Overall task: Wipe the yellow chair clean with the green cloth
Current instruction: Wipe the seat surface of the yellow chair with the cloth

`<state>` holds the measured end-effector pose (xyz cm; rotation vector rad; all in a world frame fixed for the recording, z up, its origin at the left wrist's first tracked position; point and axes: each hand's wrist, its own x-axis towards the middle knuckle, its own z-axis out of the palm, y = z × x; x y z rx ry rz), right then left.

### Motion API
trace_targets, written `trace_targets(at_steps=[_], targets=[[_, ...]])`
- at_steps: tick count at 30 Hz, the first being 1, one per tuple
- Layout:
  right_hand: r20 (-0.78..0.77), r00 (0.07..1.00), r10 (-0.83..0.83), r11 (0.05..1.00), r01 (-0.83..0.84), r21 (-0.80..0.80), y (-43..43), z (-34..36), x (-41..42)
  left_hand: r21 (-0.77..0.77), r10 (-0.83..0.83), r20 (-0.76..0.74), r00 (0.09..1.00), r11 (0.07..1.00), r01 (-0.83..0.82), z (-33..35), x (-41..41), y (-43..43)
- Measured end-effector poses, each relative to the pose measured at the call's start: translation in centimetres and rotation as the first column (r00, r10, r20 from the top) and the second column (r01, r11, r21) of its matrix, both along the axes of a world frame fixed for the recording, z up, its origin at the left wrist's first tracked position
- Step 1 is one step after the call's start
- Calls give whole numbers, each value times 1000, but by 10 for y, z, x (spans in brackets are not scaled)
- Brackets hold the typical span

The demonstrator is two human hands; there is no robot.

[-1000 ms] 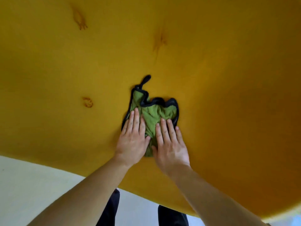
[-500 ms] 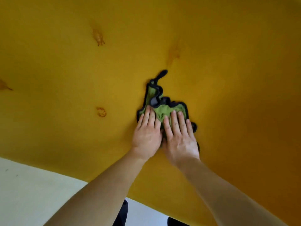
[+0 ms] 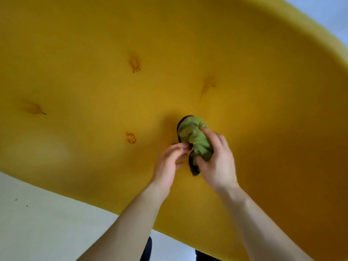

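Observation:
The yellow chair (image 3: pixel 94 95) fills most of the head view, its smooth seat curving up to a rim at the top right. The green cloth (image 3: pixel 192 135), edged in black, is bunched into a lump at the seat's middle. My right hand (image 3: pixel 216 162) wraps around the cloth's right and lower side and grips it. My left hand (image 3: pixel 169 162) pinches the cloth's left edge with its fingertips. Several orange-brown smears mark the seat: one (image 3: pixel 131 138) left of the cloth, one (image 3: pixel 134 64) above, one (image 3: pixel 207 86) up right, one (image 3: pixel 33 109) far left.
A pale floor (image 3: pixel 47 223) shows below the chair's near edge at the bottom left. Dark trouser legs (image 3: pixel 146 249) appear between my forearms at the bottom. A pale blue wall (image 3: pixel 331 14) is visible past the rim at the top right.
Both hands lay flat on the spread cloth before. The cloth is now gathered into a lump, gripped by my right hand and pinched by my left. The view has shifted, showing more of the seat.

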<state>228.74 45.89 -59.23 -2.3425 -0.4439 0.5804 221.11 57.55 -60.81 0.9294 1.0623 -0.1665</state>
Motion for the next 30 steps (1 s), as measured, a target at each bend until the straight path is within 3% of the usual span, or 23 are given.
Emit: trace_targets(at_steps=[1, 2, 3, 4, 5, 7, 10, 12, 14, 15, 17, 19, 21, 23, 27, 30], targets=[[231, 972, 36, 999, -26, -47, 8, 9, 27, 172, -98, -9, 995, 980, 99, -4, 1, 1], [449, 889, 84, 994, -42, -103, 18, 16, 53, 354, -249, -57, 967, 900, 252, -11, 1, 1], [612, 779, 138, 985, -46, -164, 29, 21, 76, 504, -441, -160, 883, 733, 458, -20, -1, 0], [703, 683, 199, 971, -40, -236, 39, 22, 98, 591, -600, -303, 741, 491, 640, -28, -3, -3], [739, 623, 256, 953, -36, -300, 49, 18, 117, 618, -683, -415, 600, 272, 738, -38, -8, -7], [715, 596, 365, 913, -78, -401, 60, -5, 137, 630, -745, -514, 425, 9, 777, -55, -20, -12], [562, 589, 581, 809, -339, -481, 50, -64, 101, 675, -753, -556, 353, -161, 720, -81, -44, -13], [377, 629, 680, 721, -476, -504, 28, -98, 42, 688, -773, -547, 323, -194, 700, -91, -56, -10], [255, 667, 701, 679, -513, -526, 9, -111, -3, 681, -789, -549, 278, -229, 695, -95, -68, -6], [247, 641, 727, 655, -540, -528, 7, -111, -10, 681, -788, -551, 274, -235, 694, -95, -76, -2], [282, 499, 819, 563, -604, -564, 8, -101, 9, 661, -808, -539, 237, -231, 714, -91, -94, 6], [432, 412, 802, 596, -524, -608, 14, -78, 60, 630, -833, -516, 199, -213, 747, -84, -103, 9], [562, 455, 691, 718, -340, -608, 21, -50, 117, 620, -844, -495, 204, -179, 764, -77, -98, 11], [597, 513, 616, 770, -233, -594, 27, -40, 140, 632, -848, -472, 241, -136, 763, -73, -91, 11], [393, 533, 750, 643, -446, -622, 4, -85, 51, 672, -839, -432, 331, -54, 739, -70, -89, 11], [256, 629, 734, 635, -502, -587, -27, -108, -44, 704, -825, -400, 399, 2, 710, -68, -85, 16]])
